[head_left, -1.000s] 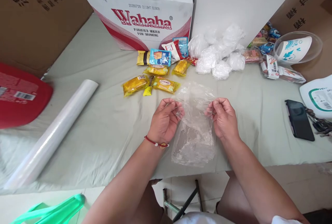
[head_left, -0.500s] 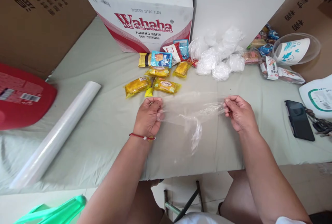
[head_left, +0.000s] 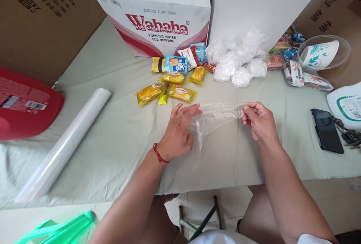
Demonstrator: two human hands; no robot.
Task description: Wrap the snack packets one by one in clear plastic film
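Head view: clear plastic bag [head_left: 217,118] stretched low over the grey-green tablecloth [head_left: 113,134], one edge pinched by the right hand [head_left: 259,121], other end under the fingers of the flat, open left hand [head_left: 179,133]; yellow snack packets [head_left: 166,91] just beyond.

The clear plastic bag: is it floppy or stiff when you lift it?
Probably floppy: the clear plastic bag sags and wrinkles between the right hand and the left hand. Likely very light, being thin and see-through, and perhaps slippery.
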